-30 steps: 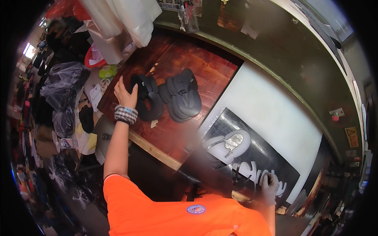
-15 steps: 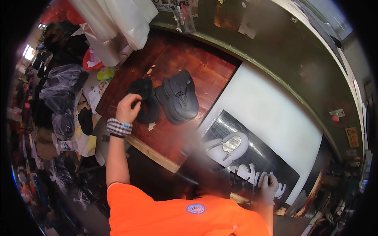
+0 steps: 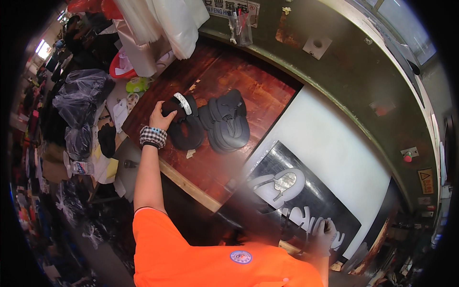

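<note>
My left hand (image 3: 161, 117), with a checked band at the wrist, curls its fingers and thumb round a black cut piece (image 3: 173, 109) on the left pile. A pale curved strip (image 3: 182, 104) shows just beyond the fingertips. Below the hand lie black ring-shaped pieces (image 3: 186, 135), and to their right is a stack of dark grey cut pieces (image 3: 228, 125). My right hand (image 3: 325, 233), in a greyish glove, has its fingers bent together at the near edge of a black sheet (image 3: 330, 203) with shaped cut-outs. What it holds, if anything, is hidden.
A reddish wooden board (image 3: 229, 71) adjoins a white board (image 3: 325, 136). Behind them runs a green machine beam (image 3: 334, 71) with a red button (image 3: 407, 157). White plastic bags (image 3: 177, 28) hang at the far left. Black bags (image 3: 83, 103) crowd the left side.
My left hand has moved slightly farther away and closed round a black piece on the left pile. A pale strip now shows there. My right hand stays near the sheet's edge.
</note>
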{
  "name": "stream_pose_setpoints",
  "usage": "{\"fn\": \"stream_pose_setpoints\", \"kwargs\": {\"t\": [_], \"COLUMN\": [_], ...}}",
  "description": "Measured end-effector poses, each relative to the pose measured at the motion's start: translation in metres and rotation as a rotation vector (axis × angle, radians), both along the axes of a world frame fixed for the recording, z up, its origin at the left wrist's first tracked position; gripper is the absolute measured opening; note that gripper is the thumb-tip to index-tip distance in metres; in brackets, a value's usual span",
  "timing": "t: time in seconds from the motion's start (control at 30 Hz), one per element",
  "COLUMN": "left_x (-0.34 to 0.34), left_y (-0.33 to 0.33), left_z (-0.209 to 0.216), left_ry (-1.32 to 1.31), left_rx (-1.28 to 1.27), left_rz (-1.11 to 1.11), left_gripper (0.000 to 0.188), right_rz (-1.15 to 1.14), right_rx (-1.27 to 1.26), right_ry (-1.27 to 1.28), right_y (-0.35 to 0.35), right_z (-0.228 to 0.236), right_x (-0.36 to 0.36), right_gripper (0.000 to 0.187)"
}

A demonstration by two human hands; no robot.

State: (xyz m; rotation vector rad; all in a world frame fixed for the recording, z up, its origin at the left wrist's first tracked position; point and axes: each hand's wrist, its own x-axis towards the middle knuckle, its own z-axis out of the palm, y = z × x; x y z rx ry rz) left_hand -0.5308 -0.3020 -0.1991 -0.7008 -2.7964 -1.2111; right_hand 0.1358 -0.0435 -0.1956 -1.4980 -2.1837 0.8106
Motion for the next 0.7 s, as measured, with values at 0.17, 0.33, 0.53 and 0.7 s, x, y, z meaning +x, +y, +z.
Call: {"fn": "stream_pose_setpoints", "kwargs": {"t": [0.17, 0.33, 0.53, 0.7], "left_x": [0.025, 0.044, 0.052, 0.056], "left_y": [0.004, 0.012, 0.016, 0.024], "left_z": [0.013, 0.016, 0.034, 0.037], "left_ry": [0.147, 0.501, 0.74, 0.796], "left_rx": [-0.093, -0.022, 0.035, 0.078], "left_rz": [0.0, -0.202, -0.356, -0.328], "left_gripper": [0.053, 0.045, 0.031, 0.026], "right_rz": [-0.006, -0.024, 0.007, 0.031], "right_rx": [0.061, 0.059, 0.11, 0.186], "right_ry": [0.004, 0.025, 0.047, 0.002], "right_y": [-0.002, -0.002, -0.003, -0.004], "right_z": [-0.002, -0.003, 0.001, 0.003], "right_x": [-0.002, -0.005, -0.009, -0.012], "right_gripper": [0.018, 0.018, 0.018, 0.018]}}
